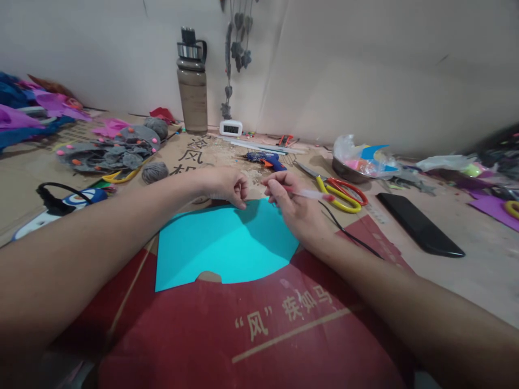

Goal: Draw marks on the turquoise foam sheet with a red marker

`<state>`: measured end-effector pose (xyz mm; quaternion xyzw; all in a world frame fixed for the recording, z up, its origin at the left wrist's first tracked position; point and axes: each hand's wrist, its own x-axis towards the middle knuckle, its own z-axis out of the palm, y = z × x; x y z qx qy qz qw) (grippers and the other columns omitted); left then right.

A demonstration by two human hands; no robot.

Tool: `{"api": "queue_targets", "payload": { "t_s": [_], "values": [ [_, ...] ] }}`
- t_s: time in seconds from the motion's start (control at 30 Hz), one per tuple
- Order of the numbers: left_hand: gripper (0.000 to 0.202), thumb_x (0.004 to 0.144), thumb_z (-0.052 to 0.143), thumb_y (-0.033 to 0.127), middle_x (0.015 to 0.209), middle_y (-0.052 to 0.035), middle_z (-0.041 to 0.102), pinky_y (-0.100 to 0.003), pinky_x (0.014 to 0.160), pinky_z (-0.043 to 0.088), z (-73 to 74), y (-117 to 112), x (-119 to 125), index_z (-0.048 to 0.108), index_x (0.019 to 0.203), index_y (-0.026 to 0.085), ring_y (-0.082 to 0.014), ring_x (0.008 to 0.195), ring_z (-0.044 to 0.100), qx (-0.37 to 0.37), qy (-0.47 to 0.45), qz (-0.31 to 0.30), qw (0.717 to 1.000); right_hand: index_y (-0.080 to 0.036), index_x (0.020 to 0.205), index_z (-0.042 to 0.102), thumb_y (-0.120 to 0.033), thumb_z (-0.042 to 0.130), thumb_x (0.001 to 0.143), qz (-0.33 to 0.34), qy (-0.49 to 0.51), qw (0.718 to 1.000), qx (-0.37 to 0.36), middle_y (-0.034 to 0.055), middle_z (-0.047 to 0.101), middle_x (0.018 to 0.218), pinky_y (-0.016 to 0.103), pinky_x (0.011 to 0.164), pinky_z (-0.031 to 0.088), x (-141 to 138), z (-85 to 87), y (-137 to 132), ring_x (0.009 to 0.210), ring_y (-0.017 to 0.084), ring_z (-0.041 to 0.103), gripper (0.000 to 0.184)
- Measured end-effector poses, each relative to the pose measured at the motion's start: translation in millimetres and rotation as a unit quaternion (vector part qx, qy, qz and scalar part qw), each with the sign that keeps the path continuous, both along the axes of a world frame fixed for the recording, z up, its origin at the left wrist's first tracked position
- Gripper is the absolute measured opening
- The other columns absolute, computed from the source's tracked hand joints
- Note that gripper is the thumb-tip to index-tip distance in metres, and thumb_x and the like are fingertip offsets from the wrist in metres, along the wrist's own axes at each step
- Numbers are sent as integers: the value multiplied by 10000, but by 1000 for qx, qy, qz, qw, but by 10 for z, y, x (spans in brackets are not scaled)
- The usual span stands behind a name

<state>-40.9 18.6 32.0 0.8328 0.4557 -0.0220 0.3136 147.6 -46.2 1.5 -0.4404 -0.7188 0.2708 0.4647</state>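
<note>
Nearest the head camera, I had red cardboard (174,335) printed with pale characters. On it lay the blue-green sheet (227,243), its near edge curved around a small notch and its far edge by my hands. At that far edge was my left hand (229,186), its fingers curled; I could not tell whether its grip was pinched on the sheet or only beside it. My right hand (294,205), just apart from the left, had its grip clamped on a pen (306,193) with a clear barrel, the tip directed leftward. To the right, I saw a black phone (419,224) lying on the desk (478,281). Scissors (332,183) with one red and one yellow handle lay just beyond my right hand, and a gray yarn ball (154,172) lay well to their left. Farther off, a blue glue gun (267,159) lay beyond the gap between my hands. At the back, a white clock (231,128) stood beside an upright bottle (192,100), near the wall (365,81).
</note>
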Motion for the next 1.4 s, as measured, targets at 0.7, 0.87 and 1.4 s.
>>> {"api": "queue_targets", "payload": {
  "t_s": [0.7, 0.87, 1.4],
  "values": [
    [282, 636, 714, 379, 712, 17, 623, -228, 542, 329, -50, 50, -39, 636, 821, 181, -113, 619, 525, 35, 1, -29, 999, -211, 719, 491, -443, 487, 899, 63, -118, 991, -22, -27, 506, 590, 264, 553, 349, -4, 20, -126, 552, 121, 460, 294],
    [261, 635, 708, 361, 676, 26, 612, -223, 556, 327, -38, 41, -39, 628, 809, 184, -111, 616, 524, 31, 2, -25, 999, -211, 735, 510, -414, 478, 903, 66, -147, 987, -4, -15, 529, 613, 272, 573, 352, -6, 30, -129, 585, 135, 485, 265],
    [282, 643, 704, 395, 675, 25, 614, -222, 547, 328, -1, 16, -8, 637, 814, 180, -112, 611, 524, 40, 29, -19, 999, -211, 724, 512, -440, 485, 896, 42, -153, 987, -1, 6, 558, 645, 283, 556, 345, -10, 27, -128, 593, 143, 485, 287]
  ]
}}
